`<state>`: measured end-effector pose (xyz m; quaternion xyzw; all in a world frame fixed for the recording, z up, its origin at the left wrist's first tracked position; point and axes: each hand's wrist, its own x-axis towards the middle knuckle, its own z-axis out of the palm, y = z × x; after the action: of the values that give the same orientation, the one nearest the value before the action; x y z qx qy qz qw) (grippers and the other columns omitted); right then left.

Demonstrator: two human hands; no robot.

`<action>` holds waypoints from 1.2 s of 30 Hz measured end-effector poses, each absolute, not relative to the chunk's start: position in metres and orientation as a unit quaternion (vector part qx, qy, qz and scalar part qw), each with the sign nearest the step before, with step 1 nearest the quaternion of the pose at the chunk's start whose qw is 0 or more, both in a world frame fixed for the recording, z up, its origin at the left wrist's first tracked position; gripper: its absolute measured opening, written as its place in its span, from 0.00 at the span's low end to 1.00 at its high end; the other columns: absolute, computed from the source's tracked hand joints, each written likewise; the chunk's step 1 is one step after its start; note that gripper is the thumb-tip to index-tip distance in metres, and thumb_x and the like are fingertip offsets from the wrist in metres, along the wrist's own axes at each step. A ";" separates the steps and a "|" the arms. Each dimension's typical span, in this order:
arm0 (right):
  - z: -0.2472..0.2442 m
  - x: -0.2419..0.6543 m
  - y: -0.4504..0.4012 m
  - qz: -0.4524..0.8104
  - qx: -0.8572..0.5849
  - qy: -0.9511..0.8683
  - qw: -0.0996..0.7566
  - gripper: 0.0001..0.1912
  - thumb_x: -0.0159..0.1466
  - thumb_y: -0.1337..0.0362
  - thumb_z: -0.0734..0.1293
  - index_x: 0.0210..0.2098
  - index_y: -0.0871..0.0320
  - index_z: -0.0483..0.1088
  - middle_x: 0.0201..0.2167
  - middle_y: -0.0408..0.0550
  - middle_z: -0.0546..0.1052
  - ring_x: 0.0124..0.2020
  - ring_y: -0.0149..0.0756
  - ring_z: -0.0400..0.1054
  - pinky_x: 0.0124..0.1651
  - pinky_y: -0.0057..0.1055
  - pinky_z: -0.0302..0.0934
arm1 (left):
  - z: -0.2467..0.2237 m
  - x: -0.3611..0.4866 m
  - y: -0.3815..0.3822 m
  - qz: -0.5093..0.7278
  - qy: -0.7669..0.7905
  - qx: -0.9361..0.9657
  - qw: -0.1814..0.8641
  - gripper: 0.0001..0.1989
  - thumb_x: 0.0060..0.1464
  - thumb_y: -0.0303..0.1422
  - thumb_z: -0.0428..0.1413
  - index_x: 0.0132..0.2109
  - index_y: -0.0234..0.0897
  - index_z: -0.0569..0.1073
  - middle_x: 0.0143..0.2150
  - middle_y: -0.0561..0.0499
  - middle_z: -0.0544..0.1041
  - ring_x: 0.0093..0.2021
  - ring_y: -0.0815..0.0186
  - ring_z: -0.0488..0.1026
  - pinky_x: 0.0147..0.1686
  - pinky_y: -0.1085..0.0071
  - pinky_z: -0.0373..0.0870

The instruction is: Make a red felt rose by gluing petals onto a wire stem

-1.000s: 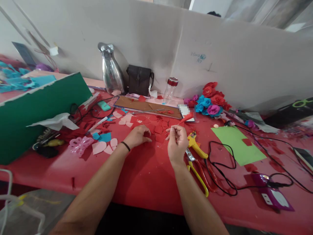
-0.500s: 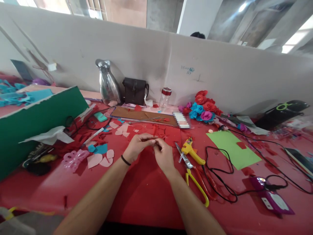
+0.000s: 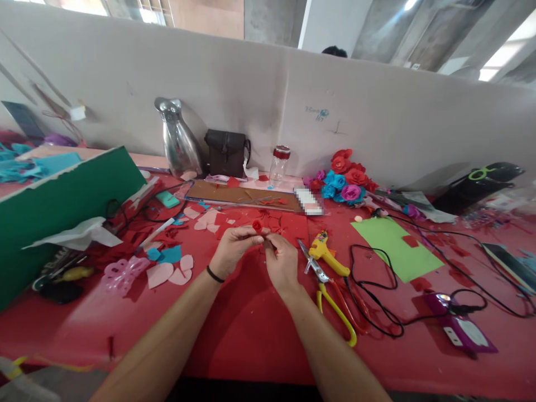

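Just changed: a second ago the two hands were apart, the right one raised with a red strip; now they meet, and a small red roll [image 3: 257, 226] shows its coiled top above the fingers. The work in hand seems to have gone from picking up to two-handed shaping or fastening.
Left hand [image 3: 235, 249]: nearly closed, thumb and fingers pinched about the lower part of the roll; a dark band circles the wrist.
Right hand [image 3: 281, 259]: fingers curled in, tips meeting the left hand's just right of the roll; whether they grip it too, I cannot tell.
Roll's place: at the left hand's fingertips, in front of the red cut pieces [image 3: 274, 220] lying on the far side of the counter [image 3: 259, 335].
Roll's look: bright red, wound into a tight spiral like a small bud, standing roughly upright; its lower end is hidden by the fingers.
Right side: a yellow glue gun [image 3: 329, 257] lies beside scissors [image 3: 320, 274], with a green sheet [image 3: 396, 248] farther right.
Left side: pale pink petals [image 3: 160, 275] lie near a pink openwork piece [image 3: 125, 274].
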<state>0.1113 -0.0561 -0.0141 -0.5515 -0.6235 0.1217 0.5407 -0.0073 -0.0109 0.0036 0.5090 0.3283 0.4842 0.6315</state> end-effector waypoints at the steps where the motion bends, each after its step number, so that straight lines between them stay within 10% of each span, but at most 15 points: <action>1: -0.014 0.111 -0.056 0.120 -0.552 -0.623 0.541 0.11 0.63 0.67 0.59 0.34 0.54 0.73 0.35 0.48 0.78 0.36 0.39 0.72 0.42 0.35 0.65 | 0.005 -0.007 -0.012 0.489 0.325 0.507 0.631 0.06 0.36 0.31 0.65 0.27 0.37 0.79 0.31 0.49 0.80 0.36 0.62 0.75 0.43 0.64 0.70; 19: 0.001 0.122 -0.061 0.082 -0.609 -0.603 0.509 0.12 0.62 0.68 0.57 0.40 0.57 0.70 0.38 0.50 0.77 0.38 0.36 0.70 0.41 0.30 0.63 | -0.004 -0.009 -0.002 0.537 0.351 0.348 0.684 0.12 0.37 0.36 0.65 0.27 0.34 0.72 0.22 0.56 0.69 0.24 0.74 0.65 0.28 0.76 0.65; 28: 0.014 0.212 -0.094 -0.006 -0.820 -0.570 0.056 0.18 0.59 0.68 0.59 0.47 0.64 0.69 0.44 0.60 0.73 0.46 0.52 0.65 0.45 0.41 0.58 | -0.002 -0.009 -0.001 0.492 0.354 0.290 0.741 0.03 0.46 0.27 0.58 0.31 0.32 0.73 0.19 0.58 0.63 0.16 0.79 0.54 0.17 0.82 0.51; 36: -0.011 0.226 -0.087 0.001 -0.826 -0.563 0.025 0.17 0.57 0.72 0.59 0.45 0.67 0.68 0.45 0.62 0.71 0.43 0.44 0.68 0.45 0.32 0.57 | -0.001 -0.010 0.001 0.523 0.372 0.281 0.714 0.04 0.45 0.25 0.57 0.30 0.34 0.68 0.21 0.55 0.71 0.18 0.77 0.62 0.19 0.82 0.56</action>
<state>0.2262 -0.0874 -0.0106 -0.8260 -0.5632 0.0008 0.0246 -0.0100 0.0009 -0.0009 0.2809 0.3725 0.5226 0.7136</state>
